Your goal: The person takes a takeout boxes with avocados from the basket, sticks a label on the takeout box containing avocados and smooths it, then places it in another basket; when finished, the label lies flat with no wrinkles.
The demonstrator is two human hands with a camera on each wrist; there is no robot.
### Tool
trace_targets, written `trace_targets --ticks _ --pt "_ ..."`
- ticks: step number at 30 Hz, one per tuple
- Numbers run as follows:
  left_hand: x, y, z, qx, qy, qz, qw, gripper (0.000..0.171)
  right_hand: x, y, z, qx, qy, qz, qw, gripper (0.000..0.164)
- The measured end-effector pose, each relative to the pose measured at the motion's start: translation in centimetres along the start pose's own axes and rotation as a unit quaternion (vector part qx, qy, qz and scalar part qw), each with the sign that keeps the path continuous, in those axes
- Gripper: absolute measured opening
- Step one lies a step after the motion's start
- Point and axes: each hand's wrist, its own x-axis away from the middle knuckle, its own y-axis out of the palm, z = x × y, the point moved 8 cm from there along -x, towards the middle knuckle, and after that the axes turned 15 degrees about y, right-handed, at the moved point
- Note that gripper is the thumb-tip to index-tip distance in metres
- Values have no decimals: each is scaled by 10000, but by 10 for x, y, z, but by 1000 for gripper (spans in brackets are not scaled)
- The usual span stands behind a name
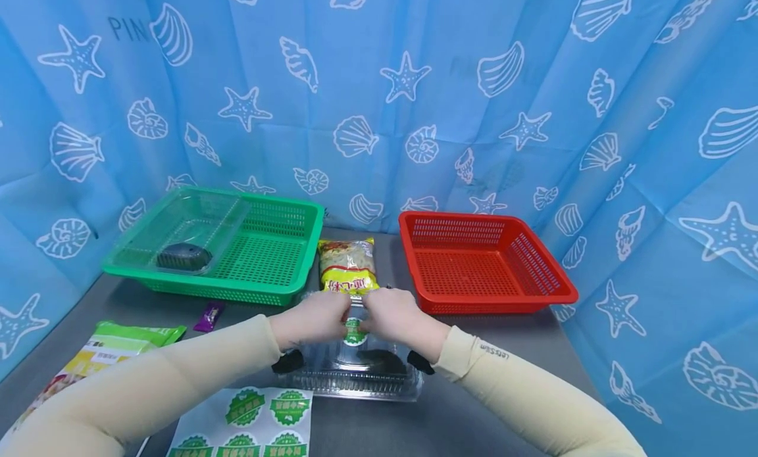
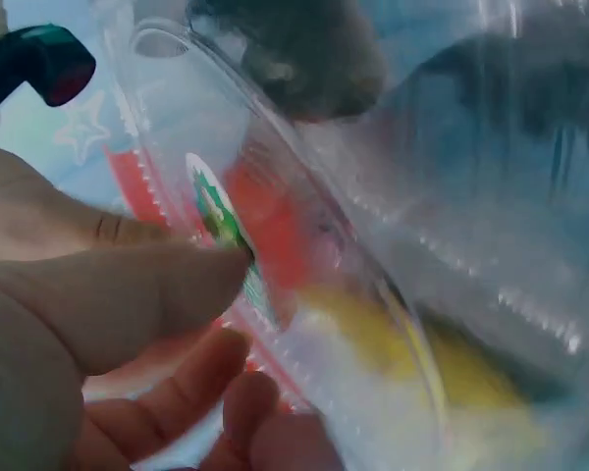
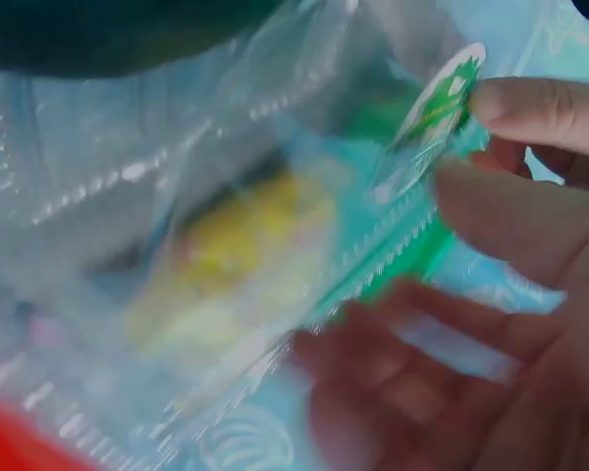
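My L hand [image 1: 316, 317] and R hand [image 1: 395, 317] each pinch a round green sticker [image 1: 355, 333] betw. them, neither nearer; it's over the far half of a clear plastic box [image 1: 349, 383], long axis approx. L–R. Beyond: yellow pkt [image 1: 348, 263], green basket [image 1: 266, 250] L, red basket [image 1: 468, 273] R.

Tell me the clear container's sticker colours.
The sticker is green and white, clearest in the head view.

Head: above the grey table [image 1: 414, 431], facing forward and down, farthest off.
Left wrist: close by the left hand [image 2: 108, 314], facing the red basket [image 1: 480, 304].
Right wrist: close by the right hand [image 3: 569, 373], facing the green basket [image 1: 237, 291].
Both wrists share: round green-and-white sticker [image 2: 216, 211], clear plastic container [image 1: 355, 383].
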Motion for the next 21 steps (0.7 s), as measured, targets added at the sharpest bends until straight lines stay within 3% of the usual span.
trace_targets --ticks 3,5,8,10,13,19,21 --pt "9 -3 16 -893 783 -63 9929 8 14 -7 -8 218 -1256 527 9904 7" --pt "19 1 25 -1359 1250 -242 9825 24 28 -4 -11 390 -2104 679 9745 19" --pt "34 13 28 -1651 1548 -665 9718 45 42 7 -9 648 -2789 768 9550 31" --pt "42 18 25 -1715 1568 -778 9695 52 46 13 -6 700 -2889 840 9511 33" --pt "49 22 21 -1745 1559 -692 9698 56 48 17 -2 688 -2869 1066 9495 32" --pt "59 23 17 -1747 1589 -492 9705 59 50 18 8 635 -2663 1309 9528 30" --pt "62 21 16 -1572 1523 -397 9749 56 50 18 13 572 -2548 1331 9561 29"
